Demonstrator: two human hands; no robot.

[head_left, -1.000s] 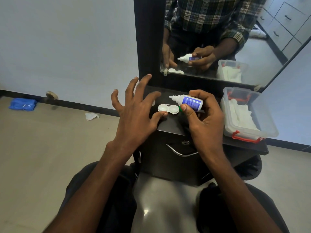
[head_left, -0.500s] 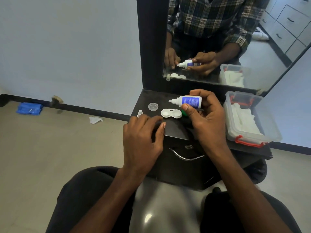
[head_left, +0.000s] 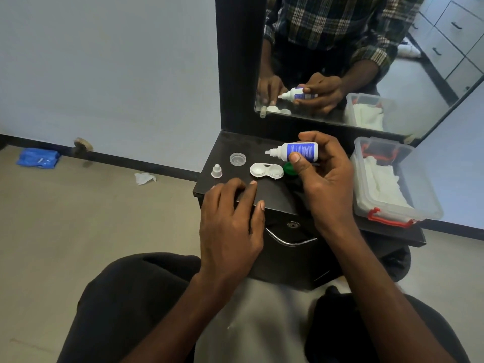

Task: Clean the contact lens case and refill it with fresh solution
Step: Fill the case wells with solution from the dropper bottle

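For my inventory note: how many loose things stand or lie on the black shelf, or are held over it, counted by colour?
White: 3, the bottle, the lens case, the small cap
Clear: 2, the round lid, the plastic box
Green: 1, the green lid
Total: 6

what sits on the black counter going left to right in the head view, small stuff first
small white bottle cap → clear round lid → open lens case → green cap → solution bottle gripped by the right hand → clear storage box
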